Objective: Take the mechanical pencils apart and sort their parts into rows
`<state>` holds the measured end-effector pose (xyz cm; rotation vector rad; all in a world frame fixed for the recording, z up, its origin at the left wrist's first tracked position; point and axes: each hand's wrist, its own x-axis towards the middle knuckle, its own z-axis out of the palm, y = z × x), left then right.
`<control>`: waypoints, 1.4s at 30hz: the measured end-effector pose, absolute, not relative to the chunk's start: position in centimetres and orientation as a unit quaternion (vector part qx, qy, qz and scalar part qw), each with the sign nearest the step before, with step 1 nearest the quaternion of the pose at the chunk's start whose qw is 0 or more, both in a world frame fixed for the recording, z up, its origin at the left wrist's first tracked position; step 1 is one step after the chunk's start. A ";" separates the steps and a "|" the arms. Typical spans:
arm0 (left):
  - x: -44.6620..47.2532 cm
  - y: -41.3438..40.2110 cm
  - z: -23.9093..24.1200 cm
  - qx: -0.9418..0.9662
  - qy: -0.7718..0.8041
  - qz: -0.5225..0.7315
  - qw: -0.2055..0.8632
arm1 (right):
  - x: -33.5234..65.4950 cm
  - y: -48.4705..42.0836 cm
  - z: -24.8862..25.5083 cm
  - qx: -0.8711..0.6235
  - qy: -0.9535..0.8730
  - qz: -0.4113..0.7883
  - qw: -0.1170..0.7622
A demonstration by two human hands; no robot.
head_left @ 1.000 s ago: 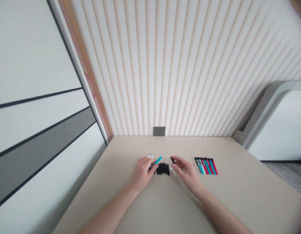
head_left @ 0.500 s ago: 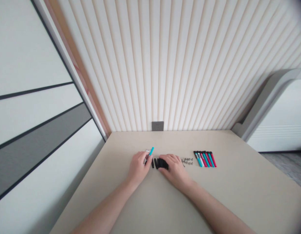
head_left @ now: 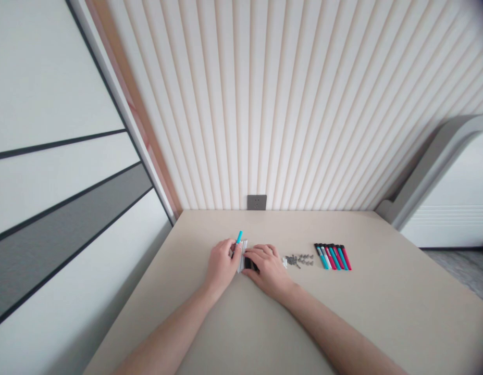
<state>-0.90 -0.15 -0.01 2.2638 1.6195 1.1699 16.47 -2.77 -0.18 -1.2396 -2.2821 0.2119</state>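
My left hand (head_left: 222, 264) is closed around a turquoise pen barrel (head_left: 239, 237), which sticks up past the thumb and fingertips. Just to the right of those fingers lie thin whitish sticks (head_left: 243, 246), side by side on the tabletop. My right hand (head_left: 269, 264) curves over a group of black pen pieces (head_left: 249, 263), thumb on the near side and fingers on the far side. Part of that group is hidden under the palm. Beyond the right hand lies a pile of small grey parts (head_left: 292, 260), with a few white bits (head_left: 284, 262) beside it.
Small grey pieces (head_left: 306, 256) lie in two rows right of the pile. Farther right is a row of pens (head_left: 335, 258) in turquoise, white and red with black ends. A ribbed wall with a dark socket (head_left: 257, 202) borders the beige table (head_left: 241, 323) behind.
My right hand has slid left with the black pieces, closer to my left hand. The whitish sticks and grey pile show more now. The turquoise barrel stays in my left hand.
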 end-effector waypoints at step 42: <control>-0.7 -0.1 0.0 0.763 0.523 0.370 0.089 | 17.6 -3.9 0.3 -0.517 -0.810 0.038 0.273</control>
